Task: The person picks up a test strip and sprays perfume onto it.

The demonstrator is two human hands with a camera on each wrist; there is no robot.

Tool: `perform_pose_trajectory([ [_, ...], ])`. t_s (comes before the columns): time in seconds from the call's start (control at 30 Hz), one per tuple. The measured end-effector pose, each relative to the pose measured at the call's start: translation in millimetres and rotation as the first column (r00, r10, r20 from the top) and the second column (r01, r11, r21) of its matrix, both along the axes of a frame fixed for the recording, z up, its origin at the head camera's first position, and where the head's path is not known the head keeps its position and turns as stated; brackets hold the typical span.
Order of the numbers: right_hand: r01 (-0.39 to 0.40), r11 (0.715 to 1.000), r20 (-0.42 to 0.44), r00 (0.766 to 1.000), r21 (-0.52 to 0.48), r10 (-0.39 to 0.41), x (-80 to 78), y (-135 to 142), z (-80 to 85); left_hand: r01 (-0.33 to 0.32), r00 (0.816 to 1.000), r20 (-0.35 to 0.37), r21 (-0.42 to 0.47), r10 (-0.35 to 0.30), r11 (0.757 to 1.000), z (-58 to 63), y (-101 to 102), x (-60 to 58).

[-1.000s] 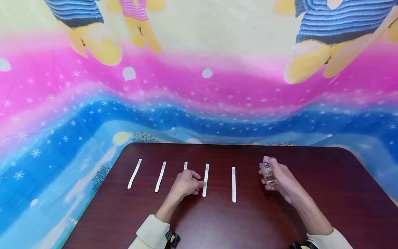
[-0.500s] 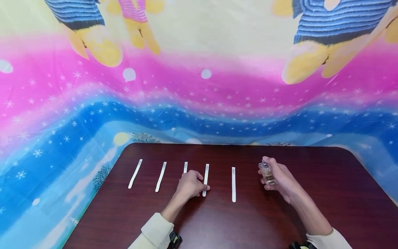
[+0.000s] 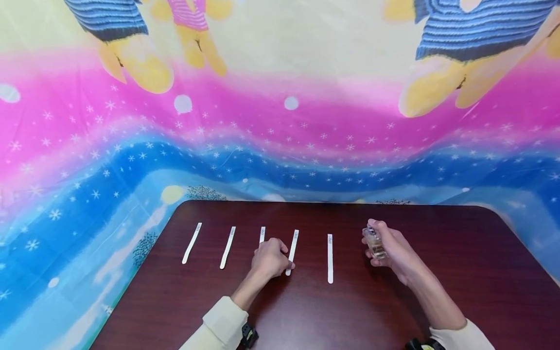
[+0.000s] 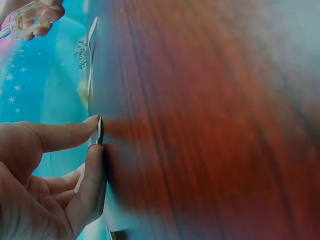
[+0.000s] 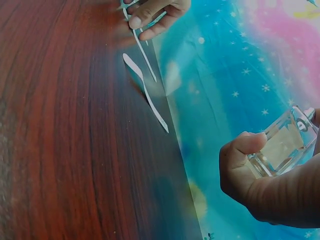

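Observation:
My left hand (image 3: 271,257) pinches a white paper test strip (image 3: 294,245) near its rounded lower end. In the left wrist view, the strip's end (image 4: 100,130) sits edge-on between thumb and finger, at the table surface. My right hand (image 3: 395,250) holds a clear glass perfume bottle (image 3: 375,243) with pale yellow liquid, raised over the right half of the table. One fingertip lies at the bottle's top. The right wrist view also has the bottle (image 5: 285,145) in that hand, with fingers under its base.
Several similar strips lie in a row on the dark red-brown table (image 3: 332,316): a strip (image 3: 330,257) right of my left hand, others (image 3: 228,248) to its left, one partly hidden behind it. A patterned cloth (image 3: 280,146) hangs behind the table.
My left hand has shifted slightly right and down along the strip, closing on its lower end. The strip now leans a little more. The right hand and bottle have barely moved.

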State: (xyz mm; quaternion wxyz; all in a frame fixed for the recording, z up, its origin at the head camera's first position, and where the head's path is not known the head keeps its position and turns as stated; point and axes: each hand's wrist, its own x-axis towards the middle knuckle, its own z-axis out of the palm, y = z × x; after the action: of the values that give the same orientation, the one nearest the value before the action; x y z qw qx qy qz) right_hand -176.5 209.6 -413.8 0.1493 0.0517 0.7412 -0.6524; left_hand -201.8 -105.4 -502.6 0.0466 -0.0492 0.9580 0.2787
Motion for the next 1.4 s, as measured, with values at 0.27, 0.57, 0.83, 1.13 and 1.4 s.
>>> perform_pose_trajectory([
  [0.27, -0.003, 1.000, 0.004, 1.000, -0.002, 0.003, -0.6, -2.8, -0.3, -0.008, 1.000, 0.020, 0.000, 0.008, 1.000, 4.9, 1.7, -0.1],
  [0.57, -0.008, 1.000, 0.003, 1.000, -0.007, 0.008, 0.6, -4.7, -1.1, 0.053, 0.999, 0.008, 0.098, -0.054, 0.994, 53.9, 7.7, 30.4],
  [0.83, -0.017, 1.000, -0.006, 1.000, -0.006, 0.017, 0.0, -4.8, -1.7, 0.048, 0.997, 0.039, 0.266, -0.061, 0.963, 51.3, 4.0, 31.7],
  [1.13, -0.017, 1.000, -0.003, 1.000, -0.004, 0.017, 0.3, -1.7, -2.1, 0.047, 0.994, 0.064, 0.468, -0.087, 0.883, 52.2, 8.9, 32.8],
  [1.4, -0.006, 1.000, 0.005, 1.000, 0.002, 0.006, -1.3, 4.4, -2.6, 0.015, 0.989, 0.101, 0.641, -0.104, 0.768, 52.7, 25.2, 37.1],
])
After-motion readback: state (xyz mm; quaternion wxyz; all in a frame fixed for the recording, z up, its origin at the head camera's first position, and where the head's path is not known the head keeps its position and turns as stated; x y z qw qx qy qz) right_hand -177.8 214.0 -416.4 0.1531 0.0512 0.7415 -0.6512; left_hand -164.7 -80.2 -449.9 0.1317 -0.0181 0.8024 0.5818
